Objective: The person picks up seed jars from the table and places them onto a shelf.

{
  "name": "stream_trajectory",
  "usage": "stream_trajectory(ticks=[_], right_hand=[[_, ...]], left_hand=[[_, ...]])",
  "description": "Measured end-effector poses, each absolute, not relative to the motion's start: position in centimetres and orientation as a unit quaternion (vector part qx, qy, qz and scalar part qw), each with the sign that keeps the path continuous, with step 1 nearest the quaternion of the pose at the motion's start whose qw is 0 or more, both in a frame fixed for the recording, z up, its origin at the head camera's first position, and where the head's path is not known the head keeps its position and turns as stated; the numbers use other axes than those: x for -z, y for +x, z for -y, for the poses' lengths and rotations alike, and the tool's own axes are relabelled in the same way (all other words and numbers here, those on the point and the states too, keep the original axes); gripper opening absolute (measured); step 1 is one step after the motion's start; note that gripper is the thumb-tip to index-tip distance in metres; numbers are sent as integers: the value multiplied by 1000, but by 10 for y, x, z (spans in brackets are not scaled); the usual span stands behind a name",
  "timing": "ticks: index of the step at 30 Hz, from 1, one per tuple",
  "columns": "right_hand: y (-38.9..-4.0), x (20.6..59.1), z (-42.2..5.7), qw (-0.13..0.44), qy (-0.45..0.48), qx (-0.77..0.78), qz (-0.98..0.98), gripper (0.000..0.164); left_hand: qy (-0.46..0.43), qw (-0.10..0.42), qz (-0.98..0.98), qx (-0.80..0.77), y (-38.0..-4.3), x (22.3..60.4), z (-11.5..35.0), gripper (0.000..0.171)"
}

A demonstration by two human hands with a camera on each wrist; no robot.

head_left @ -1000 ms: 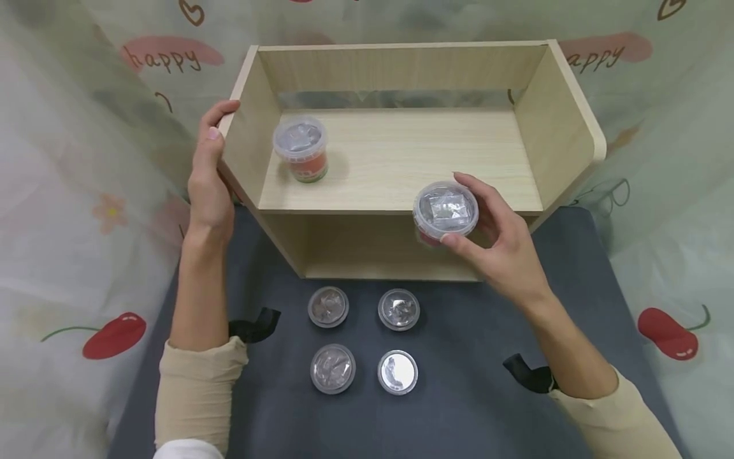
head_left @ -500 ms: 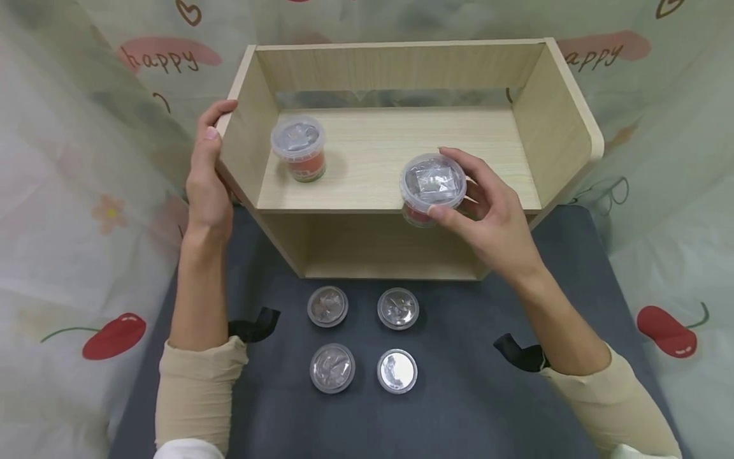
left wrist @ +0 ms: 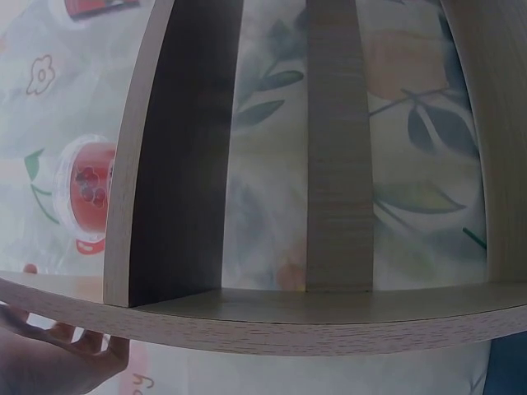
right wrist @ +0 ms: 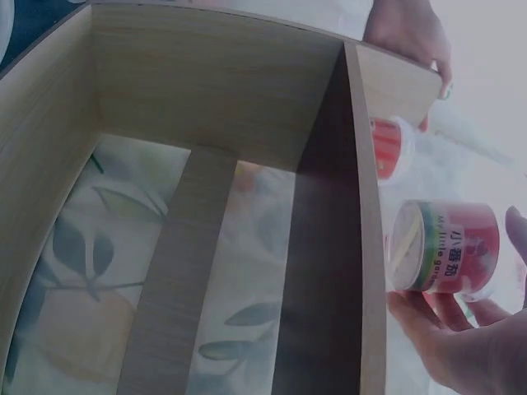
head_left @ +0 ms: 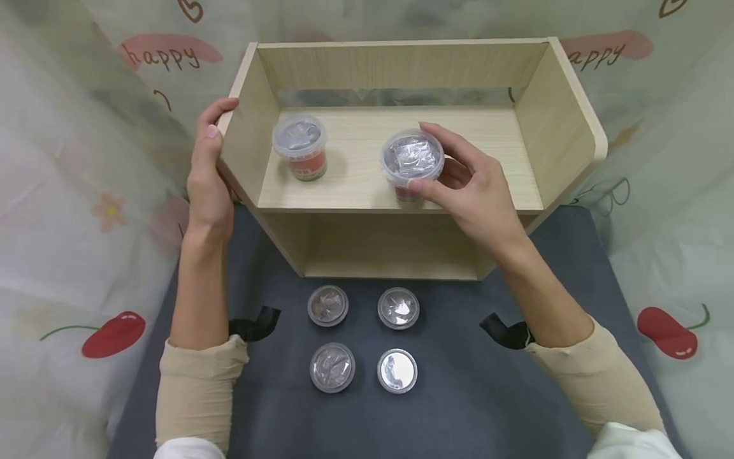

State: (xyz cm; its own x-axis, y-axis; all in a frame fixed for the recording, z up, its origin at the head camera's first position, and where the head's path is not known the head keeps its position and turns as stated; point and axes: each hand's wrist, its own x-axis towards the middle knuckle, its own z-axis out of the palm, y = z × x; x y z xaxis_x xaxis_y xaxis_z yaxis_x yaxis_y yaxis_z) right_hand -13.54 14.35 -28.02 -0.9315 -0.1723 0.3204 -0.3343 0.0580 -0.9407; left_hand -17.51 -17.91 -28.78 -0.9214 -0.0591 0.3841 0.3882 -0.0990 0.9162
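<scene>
My right hand grips a clear lidded plastic cup by its side, thumb in front and fingers behind. The cup is over the front part of the upper board of a pale wooden shelf. In the right wrist view this cup shows a red label with a green band, its bottom turned toward the shelf board. With its fingers around the edge, my left hand holds the shelf's left side panel. A similar cup stands upright at the left of the upper board.
Several lidded round cups, such as one cup and another cup, stand on the dark table cover before the shelf. Below the upper board is a lower compartment. Patterned curtains hang around the table.
My right hand has carried its cup up and leftward, from before the shelf's front edge to over the upper board. My left hand keeps its hold on the side panel.
</scene>
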Motion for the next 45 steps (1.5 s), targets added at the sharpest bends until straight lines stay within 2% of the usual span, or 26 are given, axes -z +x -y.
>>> stream_trajectory(ticks=[16,28,45], right_hand=[[-167,286,-129,90,137,-677,718,64],[-178,291,-119,68,115,-688,714,66],[-183,295,-112,69,109,-675,727,60]], left_hand=[[-128,155,651,732,-176,287,178,45],[-126,154,648,735,-176,288,178,45],[-129,161,656,726,-176,289,178,45]])
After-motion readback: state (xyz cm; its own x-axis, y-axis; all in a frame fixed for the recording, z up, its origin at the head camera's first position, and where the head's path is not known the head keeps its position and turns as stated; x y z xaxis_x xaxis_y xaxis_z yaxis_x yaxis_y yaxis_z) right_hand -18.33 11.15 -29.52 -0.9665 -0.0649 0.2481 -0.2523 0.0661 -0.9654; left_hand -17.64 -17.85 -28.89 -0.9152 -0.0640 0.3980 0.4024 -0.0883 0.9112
